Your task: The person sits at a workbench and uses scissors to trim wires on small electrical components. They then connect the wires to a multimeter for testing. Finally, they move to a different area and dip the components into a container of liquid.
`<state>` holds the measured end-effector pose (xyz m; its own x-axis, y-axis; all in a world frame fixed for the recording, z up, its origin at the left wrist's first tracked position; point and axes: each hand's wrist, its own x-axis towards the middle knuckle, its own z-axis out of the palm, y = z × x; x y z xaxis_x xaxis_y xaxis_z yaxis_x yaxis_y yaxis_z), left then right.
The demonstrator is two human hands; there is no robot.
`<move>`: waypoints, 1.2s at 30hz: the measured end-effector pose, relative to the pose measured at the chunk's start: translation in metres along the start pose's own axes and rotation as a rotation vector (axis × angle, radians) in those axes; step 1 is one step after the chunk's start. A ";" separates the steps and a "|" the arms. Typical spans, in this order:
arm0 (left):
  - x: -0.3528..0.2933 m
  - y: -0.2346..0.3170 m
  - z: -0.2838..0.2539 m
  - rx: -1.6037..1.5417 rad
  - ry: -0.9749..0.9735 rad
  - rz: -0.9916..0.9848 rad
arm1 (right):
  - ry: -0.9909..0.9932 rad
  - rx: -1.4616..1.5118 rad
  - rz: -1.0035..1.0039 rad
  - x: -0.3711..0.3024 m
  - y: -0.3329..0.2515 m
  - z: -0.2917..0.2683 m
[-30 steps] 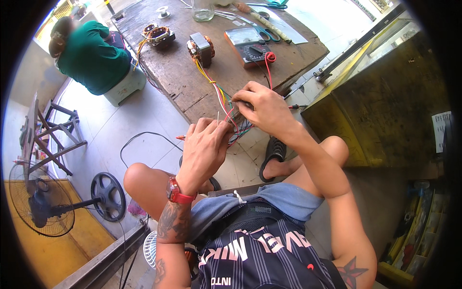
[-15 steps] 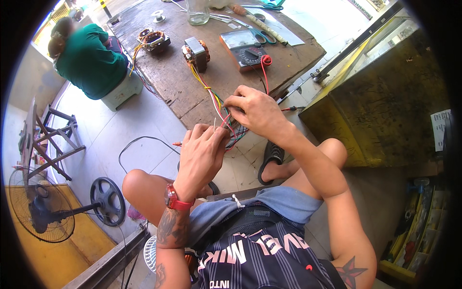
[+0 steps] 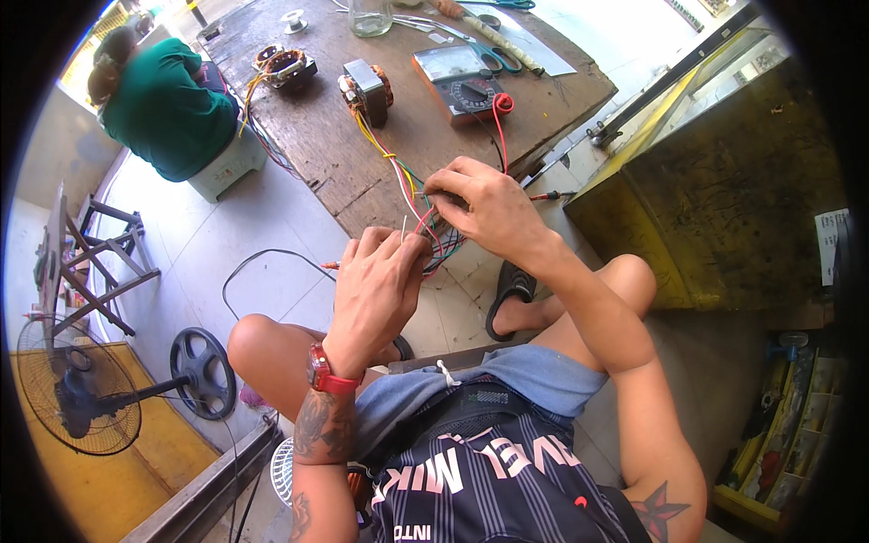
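Coloured wire bundle [image 3: 409, 195] pinched by two grips: left hand [image 3: 376, 285], right hand [image 3: 484, 208].

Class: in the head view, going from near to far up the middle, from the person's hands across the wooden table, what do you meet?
left hand → right hand → bundle of coloured wires → small transformer → glass jar

Two hands, the left hand [image 3: 378, 282] and the right hand [image 3: 482, 210], work one bundle of coloured wires [image 3: 398, 172]. One wooden table [image 3: 317, 145] carries one transformer [image 3: 367, 89], one motor stator [image 3: 282, 65], one multimeter [image 3: 457, 83] and one glass jar [image 3: 368, 16]. One pedestal fan [image 3: 81, 398] and one seated person in green [image 3: 163, 104] complete the count.
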<state>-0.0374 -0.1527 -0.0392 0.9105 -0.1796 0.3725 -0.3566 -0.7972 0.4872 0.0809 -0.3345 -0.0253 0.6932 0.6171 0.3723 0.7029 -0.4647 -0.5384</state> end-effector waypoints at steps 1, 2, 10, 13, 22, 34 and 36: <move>0.000 0.000 0.000 0.001 -0.007 -0.005 | -0.009 -0.006 -0.015 0.000 0.000 0.000; 0.000 0.000 0.000 -0.003 -0.009 -0.005 | -0.021 -0.004 -0.027 0.000 0.001 -0.001; 0.001 0.001 -0.001 -0.004 0.010 -0.009 | -0.064 -0.096 -0.080 0.002 0.002 -0.001; 0.001 0.002 -0.001 -0.019 0.013 -0.009 | -0.058 -0.091 -0.083 0.002 0.002 -0.002; 0.001 0.002 0.000 -0.007 -0.005 -0.009 | -0.048 -0.093 -0.101 0.003 0.004 0.000; 0.003 0.005 -0.003 -0.001 -0.024 -0.027 | -0.095 -0.123 -0.089 0.004 0.001 -0.001; 0.003 0.004 -0.003 -0.009 -0.024 -0.029 | -0.101 -0.118 -0.089 0.005 0.002 -0.003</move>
<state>-0.0372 -0.1546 -0.0336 0.9251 -0.1705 0.3394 -0.3319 -0.7973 0.5042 0.0858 -0.3343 -0.0227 0.6118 0.7171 0.3338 0.7789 -0.4727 -0.4121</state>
